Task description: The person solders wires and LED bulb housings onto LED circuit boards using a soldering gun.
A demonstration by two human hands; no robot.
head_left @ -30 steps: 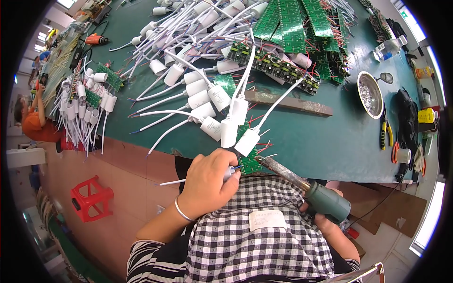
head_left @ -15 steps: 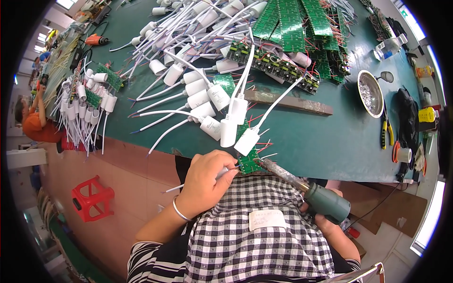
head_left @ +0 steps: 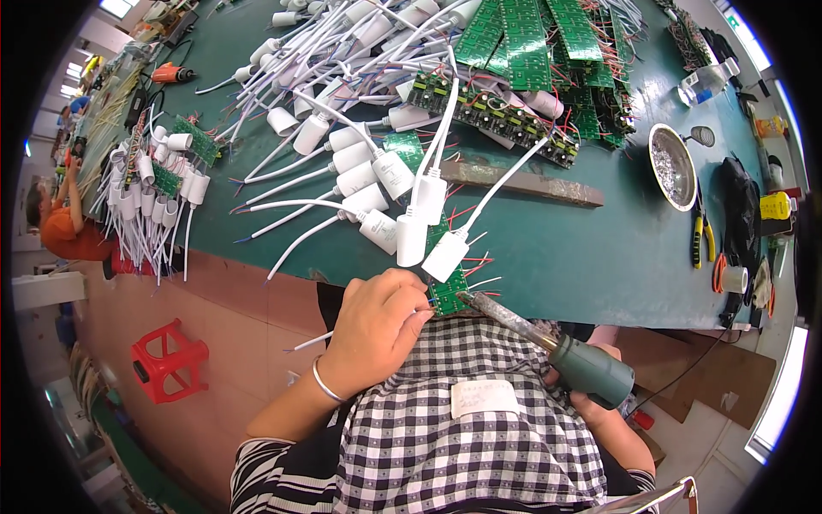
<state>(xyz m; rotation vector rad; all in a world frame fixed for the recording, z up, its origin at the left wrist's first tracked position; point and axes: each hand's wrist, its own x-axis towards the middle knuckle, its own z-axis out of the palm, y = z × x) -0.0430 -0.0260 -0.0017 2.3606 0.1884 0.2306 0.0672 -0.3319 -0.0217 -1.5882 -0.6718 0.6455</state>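
A large soldering iron [head_left: 595, 370] with a green handle is in my right hand [head_left: 586, 406], whose fingers are wrapped round it, partly hidden. Its tip touches or almost touches the near end of a green circuit board [head_left: 450, 301] at the table's front edge. My left hand [head_left: 375, 321] is closed beside that board, pinching a white cable [head_left: 310, 341]. One cable end pokes out below the hand; thin wire reaches the board from the fingertips. White capped cables [head_left: 445, 255] lie across the board, and thin red and white wires stick out from its right side.
Behind are piled white capped cables [head_left: 351, 158] and stacked green boards [head_left: 527, 43]. A metal bar [head_left: 522, 184], a bowl of silvery bits [head_left: 682, 206], yellow-black pliers [head_left: 704, 236] and a clear bottle [head_left: 706, 83] lie rightward. A red stool [head_left: 169, 360] stands on the floor.
My left fingers have shifted slightly at the board's edge, and the white piece between them is now hidden. The iron stays nearly in place.
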